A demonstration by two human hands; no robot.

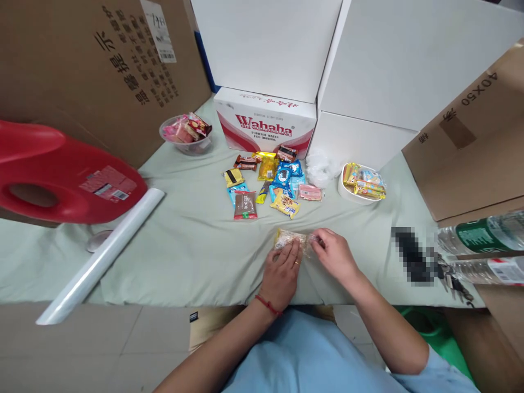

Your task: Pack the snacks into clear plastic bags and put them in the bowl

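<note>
A small clear plastic snack bag (282,238) with pale, yellowish contents lies on the cloth in front of me. My left hand (282,273), with a red string bracelet on the wrist, rests on it with fingers stretched out flat, covering much of it. At the bag's right end, my right hand (333,254) pinches the crumpled clear plastic between thumb and fingers. Just beyond are several wrapped snacks: a brown packet (245,205), a yellow cookie packet (285,204), a pink packet (310,192) and blue packets (282,176).
A round tub of snacks (194,146) stands back left, a white bowl (347,191) of yellow packets right. Crumpled clear plastic (321,169) lies near the Wahaha box (266,123). At left are a red jug (69,174) and white roll (106,254); water bottles (483,236) and keys (452,284) lie right.
</note>
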